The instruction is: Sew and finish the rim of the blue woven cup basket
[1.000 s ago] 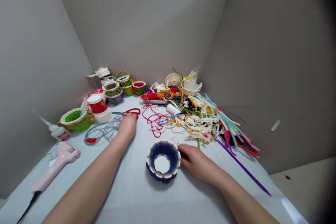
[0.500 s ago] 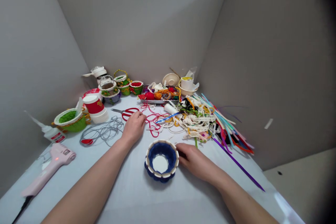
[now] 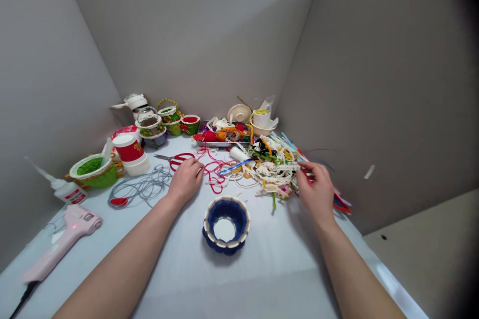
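A dark blue woven bowl (image 3: 226,224) with a white and tan rim stands upright on the table, touched by neither hand. My left hand (image 3: 186,178) rests on the table beside the red-handled scissors (image 3: 175,159), its fingers loosely bent with nothing seen in them. At the right, my right hand (image 3: 318,189) is at the edge of a tangled pile of trims. Its thumb and fingers are closed on white lace trim (image 3: 279,169). Part of the pile and the colored pipe cleaners (image 3: 342,204) is hidden behind this hand.
A pink glue gun (image 3: 63,241), glue bottle (image 3: 67,189), green basket (image 3: 97,174) and grey cord (image 3: 142,187) lie left. Paper cups (image 3: 130,152) stand behind them. A metal tray (image 3: 220,144) of yarn sits at the back; red yarn (image 3: 215,169) trails forward.
My right hand has left the blue bowl's side and moved right and forward to the lace pile. The long purple pipe cleaner no longer shows along the right edge. My left hand stays by the scissors.
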The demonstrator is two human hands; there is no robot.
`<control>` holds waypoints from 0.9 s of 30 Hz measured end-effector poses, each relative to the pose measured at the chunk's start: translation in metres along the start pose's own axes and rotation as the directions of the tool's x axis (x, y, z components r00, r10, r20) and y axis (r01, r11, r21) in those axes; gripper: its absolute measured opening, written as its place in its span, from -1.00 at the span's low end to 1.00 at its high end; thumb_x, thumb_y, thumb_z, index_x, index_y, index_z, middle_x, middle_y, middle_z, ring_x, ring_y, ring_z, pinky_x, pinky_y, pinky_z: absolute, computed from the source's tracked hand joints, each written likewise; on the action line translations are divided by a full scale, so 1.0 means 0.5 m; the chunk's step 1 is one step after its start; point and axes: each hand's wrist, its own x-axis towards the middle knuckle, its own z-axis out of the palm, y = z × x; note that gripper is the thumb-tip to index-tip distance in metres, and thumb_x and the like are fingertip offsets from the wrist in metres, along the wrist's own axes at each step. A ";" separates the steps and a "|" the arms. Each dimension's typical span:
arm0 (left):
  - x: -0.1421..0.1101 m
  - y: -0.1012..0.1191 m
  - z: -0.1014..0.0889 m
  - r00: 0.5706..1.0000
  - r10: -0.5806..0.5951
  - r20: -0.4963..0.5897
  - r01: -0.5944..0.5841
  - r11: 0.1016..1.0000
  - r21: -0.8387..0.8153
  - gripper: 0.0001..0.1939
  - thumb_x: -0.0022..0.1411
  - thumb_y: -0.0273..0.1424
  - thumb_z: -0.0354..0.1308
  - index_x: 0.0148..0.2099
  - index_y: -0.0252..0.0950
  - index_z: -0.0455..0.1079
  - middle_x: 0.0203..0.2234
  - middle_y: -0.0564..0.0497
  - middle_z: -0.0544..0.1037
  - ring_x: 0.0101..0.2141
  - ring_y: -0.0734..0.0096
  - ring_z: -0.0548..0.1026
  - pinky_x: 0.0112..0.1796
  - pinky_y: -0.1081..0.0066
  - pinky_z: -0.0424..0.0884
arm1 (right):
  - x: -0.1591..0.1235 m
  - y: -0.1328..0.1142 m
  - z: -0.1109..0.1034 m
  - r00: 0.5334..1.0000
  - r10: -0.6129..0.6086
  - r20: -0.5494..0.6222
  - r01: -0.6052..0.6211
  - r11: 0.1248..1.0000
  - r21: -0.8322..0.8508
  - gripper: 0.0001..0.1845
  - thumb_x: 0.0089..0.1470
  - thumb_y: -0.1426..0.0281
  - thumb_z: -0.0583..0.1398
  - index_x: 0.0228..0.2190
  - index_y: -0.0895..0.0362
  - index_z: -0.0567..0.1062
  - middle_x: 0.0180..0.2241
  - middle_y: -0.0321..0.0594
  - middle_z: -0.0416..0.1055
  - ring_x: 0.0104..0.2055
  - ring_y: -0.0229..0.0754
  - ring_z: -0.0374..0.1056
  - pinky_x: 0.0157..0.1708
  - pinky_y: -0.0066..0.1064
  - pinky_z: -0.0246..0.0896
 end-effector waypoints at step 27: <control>-0.002 -0.009 0.011 0.999 -0.005 0.053 0.008 0.998 -0.056 -0.75 0.24 -0.38 -0.06 -0.20 -0.31 0.43 -0.23 -0.10 0.44 -0.15 0.22 0.40 -0.10 0.26 0.33 | 0.167 -0.001 0.138 0.820 0.049 0.570 0.229 0.885 -0.405 -0.13 -0.14 0.00 0.24 0.14 0.12 0.21 0.11 0.04 0.19 0.14 0.15 0.07 0.06 -0.13 0.02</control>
